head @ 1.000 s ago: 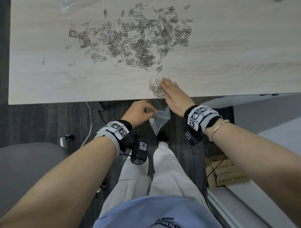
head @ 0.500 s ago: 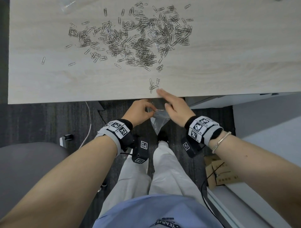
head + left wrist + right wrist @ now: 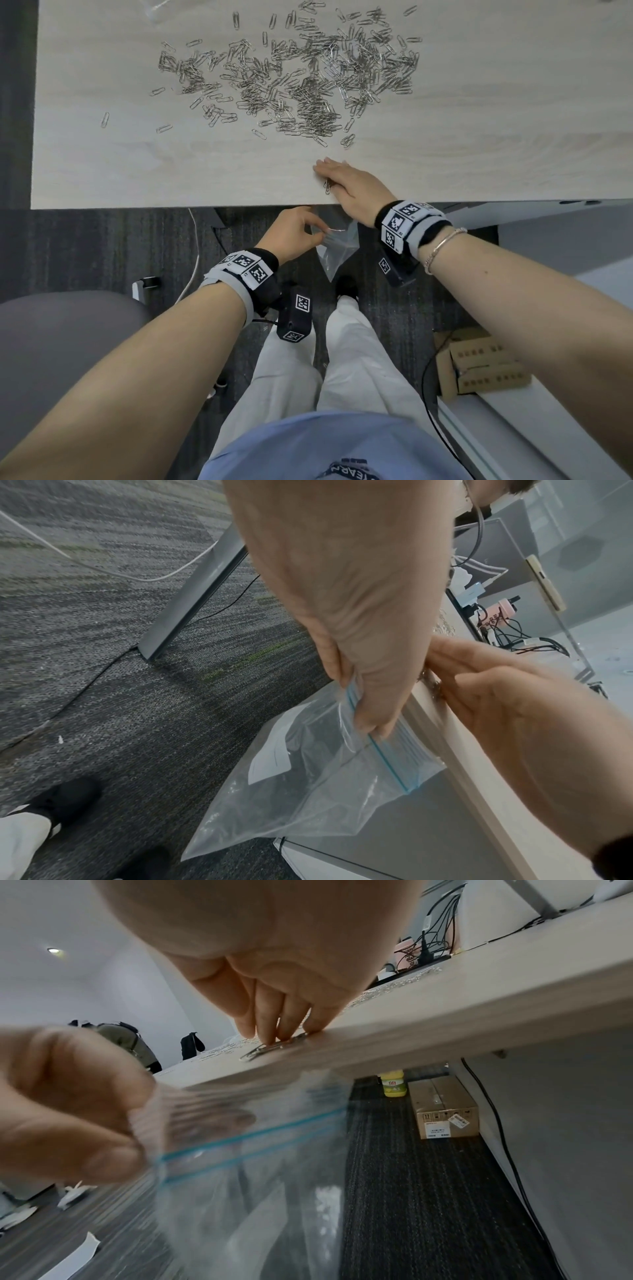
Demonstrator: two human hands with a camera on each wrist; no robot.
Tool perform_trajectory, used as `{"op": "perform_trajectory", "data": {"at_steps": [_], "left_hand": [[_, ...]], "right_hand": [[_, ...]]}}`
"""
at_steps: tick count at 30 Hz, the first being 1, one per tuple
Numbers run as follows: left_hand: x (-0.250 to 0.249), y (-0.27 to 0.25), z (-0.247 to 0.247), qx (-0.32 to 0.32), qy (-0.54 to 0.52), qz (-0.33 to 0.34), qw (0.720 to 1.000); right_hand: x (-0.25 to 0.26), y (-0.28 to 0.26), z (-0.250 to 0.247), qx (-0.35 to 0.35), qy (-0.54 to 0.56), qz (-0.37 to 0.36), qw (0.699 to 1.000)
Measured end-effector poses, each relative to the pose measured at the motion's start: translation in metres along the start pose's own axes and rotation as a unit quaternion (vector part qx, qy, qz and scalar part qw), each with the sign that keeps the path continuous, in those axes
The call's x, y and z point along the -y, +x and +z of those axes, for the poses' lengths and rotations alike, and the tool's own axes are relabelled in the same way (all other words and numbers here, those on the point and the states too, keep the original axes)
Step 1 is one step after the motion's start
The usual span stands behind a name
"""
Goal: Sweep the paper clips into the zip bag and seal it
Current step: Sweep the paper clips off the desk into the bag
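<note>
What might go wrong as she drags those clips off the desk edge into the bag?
1. The left hand pinches the zip bag at only one spot on its rim, so the mouth may sag and clips could miss it, landing on the carpet.
2. The right hand covers only a few paper clips at the table edge; the big pile is far back, needing many sweeps.

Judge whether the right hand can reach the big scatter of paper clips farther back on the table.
Probably yes: the right hand lies flat near the table edge, with only bare tabletop between it and the paper clips.
</note>
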State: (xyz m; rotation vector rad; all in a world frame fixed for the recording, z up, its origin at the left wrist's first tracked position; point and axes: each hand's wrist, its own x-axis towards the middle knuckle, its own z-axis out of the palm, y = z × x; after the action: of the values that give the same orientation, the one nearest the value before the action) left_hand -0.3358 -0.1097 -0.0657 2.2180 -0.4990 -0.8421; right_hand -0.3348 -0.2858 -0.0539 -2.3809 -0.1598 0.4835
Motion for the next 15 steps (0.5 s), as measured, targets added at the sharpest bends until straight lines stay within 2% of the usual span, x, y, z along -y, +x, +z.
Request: {"op": "perform_trajectory", "data": {"at_steps": [10, 15], "left_hand": [[0.002, 0.0, 0.002, 0.009, -0.007, 0.012, 1.0], [0.001, 0.0, 0.001, 0.009, -0.004, 0.004, 1.0]], "right_hand": [[0.01, -0.053, 0.022, 0.044, 0.053, -0.005, 0.998], [0.004, -0.051, 0.01, -0.027, 0.056, 0.02, 0.998]]}}
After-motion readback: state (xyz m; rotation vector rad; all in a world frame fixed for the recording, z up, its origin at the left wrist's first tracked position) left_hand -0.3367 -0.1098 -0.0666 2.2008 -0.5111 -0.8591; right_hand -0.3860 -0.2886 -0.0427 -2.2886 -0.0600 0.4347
